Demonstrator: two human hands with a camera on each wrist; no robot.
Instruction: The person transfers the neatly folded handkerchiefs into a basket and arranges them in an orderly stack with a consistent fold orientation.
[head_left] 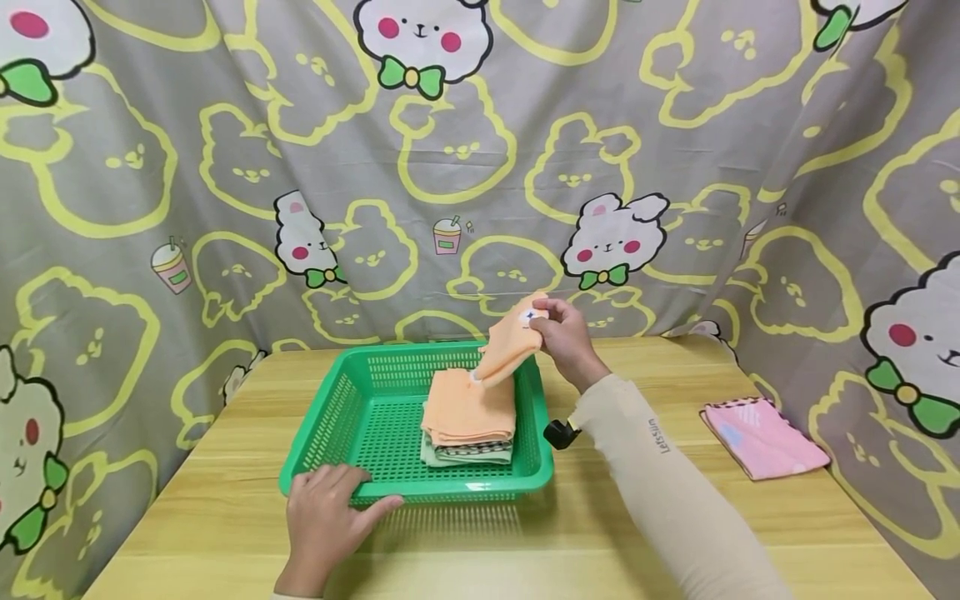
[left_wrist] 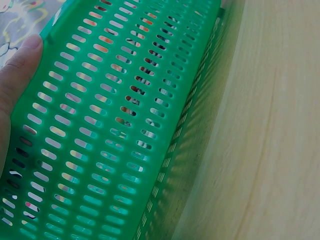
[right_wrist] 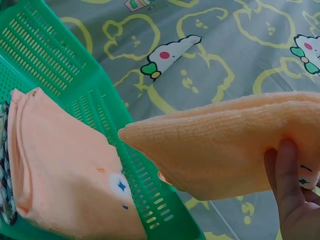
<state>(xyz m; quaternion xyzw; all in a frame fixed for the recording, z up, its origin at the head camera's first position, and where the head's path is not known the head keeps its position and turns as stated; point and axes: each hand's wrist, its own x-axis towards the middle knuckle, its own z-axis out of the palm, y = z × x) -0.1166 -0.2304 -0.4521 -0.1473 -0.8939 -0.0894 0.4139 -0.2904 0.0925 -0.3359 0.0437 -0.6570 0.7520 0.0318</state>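
Note:
A folded orange towel (head_left: 512,340), soft and fuzzy, is pinched between thumb and fingers of my right hand (head_left: 564,335) over the right side of a green plastic basket (head_left: 300,433). In the right wrist view it hangs tilted, with my fingers (right_wrist: 287,175) at its small printed mark. Below lies a second folded orange towel (head_left: 467,408), topping a stack with a checked layer and a pale green cloth (head_left: 465,457). My left hand (head_left: 326,512) grips the basket's near left rim, fingers over the edge. Its thumb (left_wrist: 22,65) lies against the outer wall.
On the wooden table (head_left: 637,508), a folded pink towel (head_left: 768,437) with a checked edge lies to the right. A patterned curtain (head_left: 480,167) hangs behind and along both sides. A small black object (head_left: 559,433) sits at my right wrist.

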